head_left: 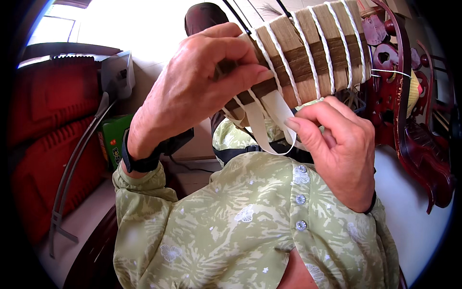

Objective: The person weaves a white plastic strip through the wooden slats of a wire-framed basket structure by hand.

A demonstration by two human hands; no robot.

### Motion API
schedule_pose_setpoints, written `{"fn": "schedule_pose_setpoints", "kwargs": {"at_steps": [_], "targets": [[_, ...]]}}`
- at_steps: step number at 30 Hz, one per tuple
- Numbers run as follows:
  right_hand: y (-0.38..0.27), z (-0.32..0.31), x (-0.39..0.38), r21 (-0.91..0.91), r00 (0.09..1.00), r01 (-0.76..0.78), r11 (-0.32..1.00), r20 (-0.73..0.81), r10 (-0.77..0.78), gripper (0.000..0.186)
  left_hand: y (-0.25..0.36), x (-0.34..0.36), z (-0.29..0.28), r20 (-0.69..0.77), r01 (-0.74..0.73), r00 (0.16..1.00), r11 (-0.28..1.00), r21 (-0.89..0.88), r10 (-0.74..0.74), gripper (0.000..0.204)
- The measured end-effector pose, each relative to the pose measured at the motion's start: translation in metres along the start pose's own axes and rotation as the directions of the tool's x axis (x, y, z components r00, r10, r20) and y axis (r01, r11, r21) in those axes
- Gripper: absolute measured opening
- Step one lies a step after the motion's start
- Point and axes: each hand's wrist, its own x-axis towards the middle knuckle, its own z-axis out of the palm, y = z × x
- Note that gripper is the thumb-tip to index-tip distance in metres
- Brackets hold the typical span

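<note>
A brown and tan bundle (308,55) with a layered, fibrous look lies slantwise in front of me, wound round with several turns of white twisted cord (323,45). At its left end, my left hand (199,79) is closed on it, the thumb pressing on its face and the curled fingers partly hidden. From below that thumb a flat cream strip (259,127) hangs down in a loop. Just under the bundle, my right hand (337,139) pinches the strip's other side between thumb and forefinger.
Carved dark red wooden furniture (399,96) stands at the right, with a thin white cord running to a yellow cone (414,96). Red cases (57,111), a grey curved stand (79,159) and a green box (114,137) are at the left.
</note>
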Motion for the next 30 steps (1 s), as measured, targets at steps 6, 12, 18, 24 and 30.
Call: {"fn": "schedule_pose_setpoints", "kwargs": {"at_steps": [6,12,18,24,30], "targets": [[-0.002,0.0,-0.007,0.053,0.981,-0.155,0.987,0.129,0.147,0.012,0.0,-0.003,0.002,-0.019,0.003,1.0,0.999,-0.035,-0.004,0.017],[0.002,0.005,-0.009,0.055,0.961,-0.21,0.976,0.197,0.196,0.01,-0.002,-0.005,0.003,-0.033,-0.003,0.999,0.999,-0.048,0.001,0.017],[0.002,0.014,-0.004,0.001,0.979,-0.12,0.993,0.166,0.118,0.013,-0.004,-0.005,0.004,-0.045,-0.016,0.999,0.998,-0.06,0.014,0.016],[0.008,0.025,-0.005,0.167,0.989,-0.131,0.977,0.09,0.117,0.016,-0.005,-0.008,0.004,-0.098,-0.056,0.994,0.992,-0.11,0.046,0.013],[-0.002,0.024,0.004,0.054,1.0,0.027,0.998,-0.011,-0.026,0.017,-0.008,-0.008,0.001,-0.093,-0.126,0.988,0.99,-0.069,0.119,0.013]]}}
